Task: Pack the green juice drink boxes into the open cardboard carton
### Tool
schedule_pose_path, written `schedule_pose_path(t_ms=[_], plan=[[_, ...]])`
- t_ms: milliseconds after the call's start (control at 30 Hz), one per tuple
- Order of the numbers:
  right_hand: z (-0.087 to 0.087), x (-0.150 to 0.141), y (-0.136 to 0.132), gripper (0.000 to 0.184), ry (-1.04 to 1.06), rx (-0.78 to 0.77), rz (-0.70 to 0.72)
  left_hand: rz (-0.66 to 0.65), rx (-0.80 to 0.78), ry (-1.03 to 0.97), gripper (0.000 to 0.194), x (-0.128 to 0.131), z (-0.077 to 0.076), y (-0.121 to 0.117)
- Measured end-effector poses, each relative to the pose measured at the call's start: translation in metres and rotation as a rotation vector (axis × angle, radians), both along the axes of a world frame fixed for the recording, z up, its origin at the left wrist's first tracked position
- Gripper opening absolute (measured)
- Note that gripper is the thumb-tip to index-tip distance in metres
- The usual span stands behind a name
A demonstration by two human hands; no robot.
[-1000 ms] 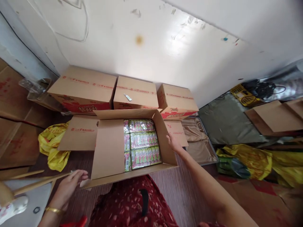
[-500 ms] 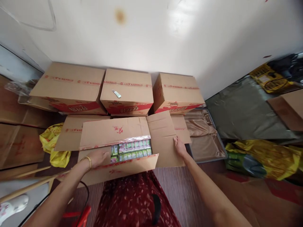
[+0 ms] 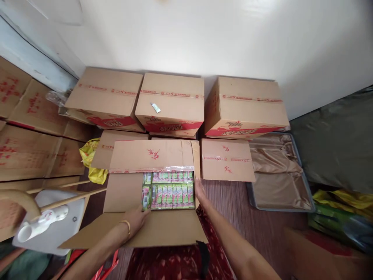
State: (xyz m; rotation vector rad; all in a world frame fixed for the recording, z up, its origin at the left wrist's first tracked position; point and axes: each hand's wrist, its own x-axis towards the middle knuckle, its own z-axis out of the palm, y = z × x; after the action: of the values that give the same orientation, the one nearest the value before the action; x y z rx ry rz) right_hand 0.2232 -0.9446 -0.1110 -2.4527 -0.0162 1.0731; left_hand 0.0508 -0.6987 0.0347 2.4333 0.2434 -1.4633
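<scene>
An opened cardboard carton [image 3: 128,192] stands in front of me, with rows of small green and pink packets [image 3: 173,196] showing inside. Its far flap [image 3: 154,155] and left flap are folded over, and the near flap [image 3: 163,229] spreads toward me. My left hand [image 3: 136,222] lies on the near flap by the packets' lower left corner, its fingers extended. Against the outside of the raised right flap [image 3: 197,165] rests my right hand [image 3: 200,193], fingers stretched along the carton's edge; part of them is hidden.
Behind stand three large cartons [image 3: 170,87], one with a small sachet [image 3: 155,107] on top. A smaller taped carton [image 3: 227,159] and a cloth-lined suitcase [image 3: 281,171] are at right. Stacked cartons [image 3: 32,151], a yellow bag [image 3: 91,155] and a pale chair [image 3: 55,221] stand left.
The right flap has swung from spread outward to upright, and the near flap has opened toward me. My left hand moved from the left flap to the near flap; the view shifted left.
</scene>
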Motion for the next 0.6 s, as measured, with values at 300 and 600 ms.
schedule_pose_path(t_ms=[300,600], plan=[[0.023,-0.036,0.020,0.103,-0.064,-0.072,-0.151,-0.295,0.066,-0.072,0.038,0.052,-0.031,0.025],[0.036,-0.028,0.019,0.099,-0.055,-0.088,-0.089,-0.295,0.036,-0.327,0.035,0.036,-0.041,0.041]])
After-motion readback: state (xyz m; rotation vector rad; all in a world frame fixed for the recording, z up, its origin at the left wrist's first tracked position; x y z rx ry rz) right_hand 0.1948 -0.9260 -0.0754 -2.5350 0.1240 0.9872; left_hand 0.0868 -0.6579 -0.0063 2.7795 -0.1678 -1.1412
